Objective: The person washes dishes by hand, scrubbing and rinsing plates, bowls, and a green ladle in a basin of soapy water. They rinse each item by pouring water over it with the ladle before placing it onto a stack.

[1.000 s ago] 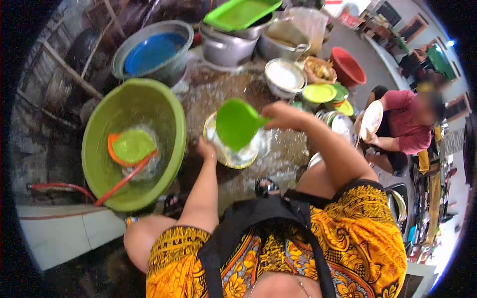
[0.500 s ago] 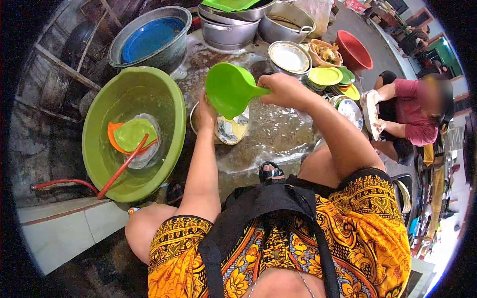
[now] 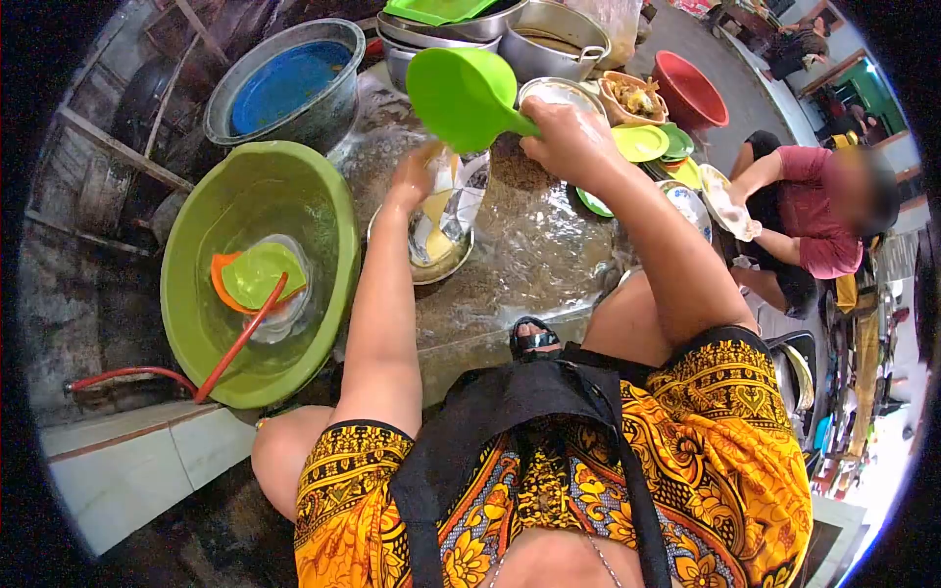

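Note:
My right hand (image 3: 569,142) is closed around the handle of a bright green water dipper (image 3: 456,93), raised and tilted over the wet floor. Just below the dipper, my left hand (image 3: 416,178) is closed at the upper edge of a patterned plate (image 3: 469,201). The plate stands tilted over a shallow round dish (image 3: 449,271) on the floor, with yellow and white showing across both. The dipper partly covers the left fingertips and the plate's top. Beside my left forearm stands a large olive-green tub (image 3: 338,294) with water, an orange piece and a green piece inside.
A red hose (image 3: 245,333) hangs into the tub. Behind are a metal basin with blue inside (image 3: 294,88), several pots (image 3: 554,44), and a red basin (image 3: 691,88). Stacked plates (image 3: 642,144) lie to the right, where another person (image 3: 818,206) handles an oval dish (image 3: 723,201).
The dipper has moved up and away from me in my right hand. My left hand has moved up with the plate, which is now tilted more steeply and uncovers the dish below.

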